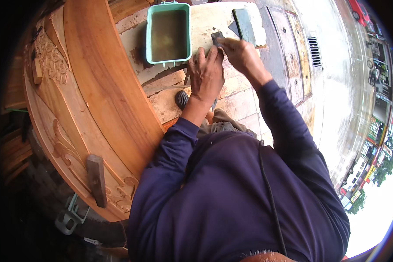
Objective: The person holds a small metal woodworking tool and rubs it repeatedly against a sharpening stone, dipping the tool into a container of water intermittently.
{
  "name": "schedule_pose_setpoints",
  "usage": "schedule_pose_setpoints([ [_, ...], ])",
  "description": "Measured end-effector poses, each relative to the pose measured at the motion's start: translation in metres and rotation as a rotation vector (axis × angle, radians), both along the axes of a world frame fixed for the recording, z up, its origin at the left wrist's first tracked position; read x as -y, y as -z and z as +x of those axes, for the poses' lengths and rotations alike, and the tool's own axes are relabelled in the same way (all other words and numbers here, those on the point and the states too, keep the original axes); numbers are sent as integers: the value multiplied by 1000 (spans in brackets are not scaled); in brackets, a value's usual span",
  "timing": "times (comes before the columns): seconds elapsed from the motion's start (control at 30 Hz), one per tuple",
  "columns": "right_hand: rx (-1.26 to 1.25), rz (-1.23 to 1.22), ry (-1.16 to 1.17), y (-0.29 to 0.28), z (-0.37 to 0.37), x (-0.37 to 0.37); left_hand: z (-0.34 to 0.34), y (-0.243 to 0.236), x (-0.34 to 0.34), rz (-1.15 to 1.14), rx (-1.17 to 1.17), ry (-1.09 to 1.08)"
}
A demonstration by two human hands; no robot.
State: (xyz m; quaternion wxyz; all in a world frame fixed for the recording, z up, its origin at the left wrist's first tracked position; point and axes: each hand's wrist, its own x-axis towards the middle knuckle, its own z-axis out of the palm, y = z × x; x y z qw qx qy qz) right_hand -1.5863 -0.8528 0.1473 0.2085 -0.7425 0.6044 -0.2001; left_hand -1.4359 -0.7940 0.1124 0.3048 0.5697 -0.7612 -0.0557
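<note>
Both my hands meet at the near edge of a worn whitish board (205,17). A small dark grey block (216,38) lies at their fingertips. My right hand (242,54) is closed, its fingers gripping the block's near end. Close against it, my left hand (205,74) has bent fingers pressed down just below the block; whatever lies under them is hidden. To the left stands a green plastic basin (149,37) of murky brownish water. Right of the block, a flat grey-green slab (244,26) rests on the board, with a thin dark piece (234,29) partly beneath it.
At my left stands a large curved wooden piece (113,87) with carved borders. On it lie a dark wood block (96,180) and a small pale block (36,71). A sandalled foot (181,99) shows below. Wet pavement with a drain grate (314,51) stretches to the right.
</note>
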Motion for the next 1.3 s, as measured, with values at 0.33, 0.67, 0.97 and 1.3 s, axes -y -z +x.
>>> schedule_pose_setpoints([
  [0.33, -9, -53, -18, 2, -6, 2, -3, -1, -2, 15, 18, 0],
  [0.67, 49, -47, -59, -2, -3, -10, 1, 6, -2, -2, 5, -7],
  [0.97, 4, -15, -10, -8, -2, -27, -1, 4, -4, -11, 31, -30],
  [1.3, -90, 11, 7, -4, -2, -16, -2, 5, -4, 3, 39, -29],
])
